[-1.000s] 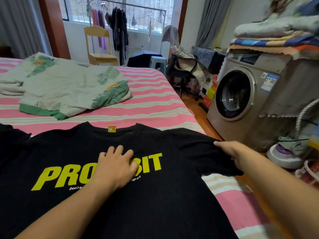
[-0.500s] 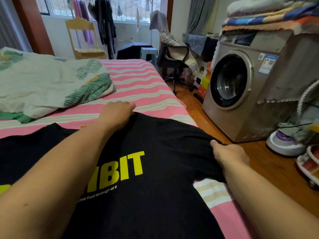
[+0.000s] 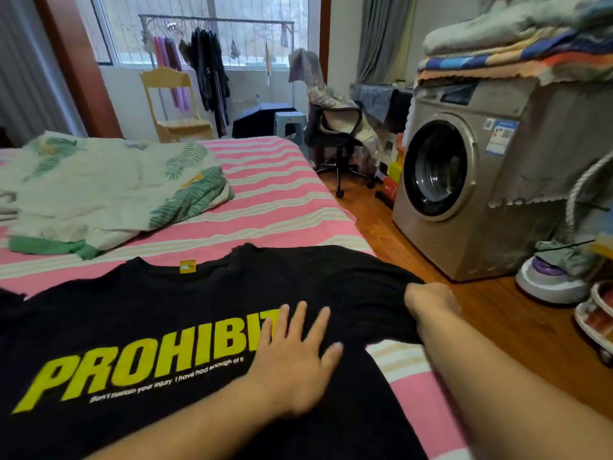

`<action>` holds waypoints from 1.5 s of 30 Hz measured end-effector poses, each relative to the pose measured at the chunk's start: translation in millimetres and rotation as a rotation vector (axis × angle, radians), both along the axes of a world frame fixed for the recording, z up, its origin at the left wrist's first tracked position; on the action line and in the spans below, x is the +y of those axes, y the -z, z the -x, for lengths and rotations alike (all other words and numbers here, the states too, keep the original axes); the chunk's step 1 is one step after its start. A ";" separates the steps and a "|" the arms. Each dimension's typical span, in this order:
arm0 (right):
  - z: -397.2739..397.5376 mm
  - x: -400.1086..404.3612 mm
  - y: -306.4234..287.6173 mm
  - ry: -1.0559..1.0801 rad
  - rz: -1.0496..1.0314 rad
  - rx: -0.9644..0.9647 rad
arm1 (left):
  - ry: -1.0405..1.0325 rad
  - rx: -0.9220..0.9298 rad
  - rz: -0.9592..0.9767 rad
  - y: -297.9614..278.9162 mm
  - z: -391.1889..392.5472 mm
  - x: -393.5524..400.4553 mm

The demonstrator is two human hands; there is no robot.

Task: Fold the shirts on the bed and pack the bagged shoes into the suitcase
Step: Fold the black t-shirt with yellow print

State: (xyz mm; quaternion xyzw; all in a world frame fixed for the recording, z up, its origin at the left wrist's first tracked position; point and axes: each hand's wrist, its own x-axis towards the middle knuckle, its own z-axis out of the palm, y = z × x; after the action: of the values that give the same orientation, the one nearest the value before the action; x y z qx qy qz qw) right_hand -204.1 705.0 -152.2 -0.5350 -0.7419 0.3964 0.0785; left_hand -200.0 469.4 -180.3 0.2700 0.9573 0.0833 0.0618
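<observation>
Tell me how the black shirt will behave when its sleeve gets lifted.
Probably floppy: the black shirt lies flat and bunches where the right hand grips its sleeve. Likely light. It may slide on the bed, so the left hand pressing it flat should help.

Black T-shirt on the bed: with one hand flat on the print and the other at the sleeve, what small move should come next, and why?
Probably fold the sleeve inward across the chest. The black T-shirt lies spread face up on the striped bed, the left hand presses flat beside the yellow lettering as an anchor, and the right hand grips the sleeve edge, so that side looks ready to turn over.
</observation>
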 end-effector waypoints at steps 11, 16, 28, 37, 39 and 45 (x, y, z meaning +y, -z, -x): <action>10.6 -111.6 -173.6 -0.865 -0.359 0.233 | -0.487 -1.057 -1.518 -95.0 13.8 -122.4; -30.3 -177.0 -177.6 -0.979 -0.193 0.352 | -0.747 -1.124 -1.774 -54.9 -6.8 -179.8; -308.8 -113.0 -36.2 -0.880 -0.409 -0.206 | -0.597 -0.209 -0.998 -3.3 -67.9 -142.7; -374.6 -112.0 -26.1 -0.742 -0.369 -0.238 | -0.417 -0.199 -0.581 -31.9 -65.9 -153.8; -382.6 -114.5 -42.1 -0.771 -0.277 -0.115 | -0.505 -0.396 -0.830 -63.2 -48.9 -165.6; -387.5 -182.3 -112.7 -1.065 0.073 0.082 | -0.440 -0.381 -1.069 -156.2 -31.0 -216.9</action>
State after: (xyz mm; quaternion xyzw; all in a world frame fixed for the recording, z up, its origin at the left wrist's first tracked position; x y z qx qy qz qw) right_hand 183.4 522.7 -39.5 -0.0711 -0.8928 0.4275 -0.1231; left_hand -169.0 252.6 -24.1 0.0396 0.7884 0.6100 0.0694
